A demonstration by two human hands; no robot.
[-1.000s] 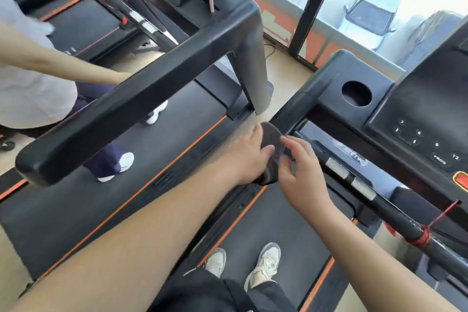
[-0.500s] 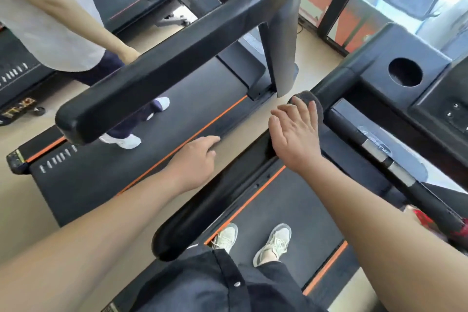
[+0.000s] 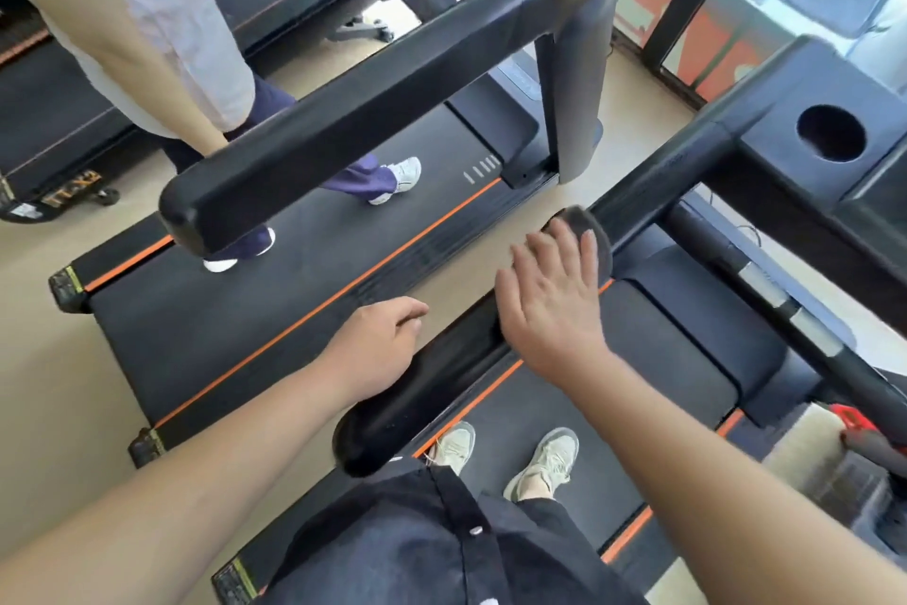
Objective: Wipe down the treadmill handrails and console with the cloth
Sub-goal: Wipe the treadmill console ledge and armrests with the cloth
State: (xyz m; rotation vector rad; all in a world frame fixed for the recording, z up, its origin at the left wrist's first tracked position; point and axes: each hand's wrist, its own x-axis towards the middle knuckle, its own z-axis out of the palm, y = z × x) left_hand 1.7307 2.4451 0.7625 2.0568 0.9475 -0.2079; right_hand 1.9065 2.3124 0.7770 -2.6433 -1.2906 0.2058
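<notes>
Cloth (image 3: 590, 227) beneath right grip (image 3: 549, 305), on handrail (image 3: 432, 393)

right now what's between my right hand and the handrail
The dark cloth, pressed by the right hand onto the handrail; head view shows it.
</notes>
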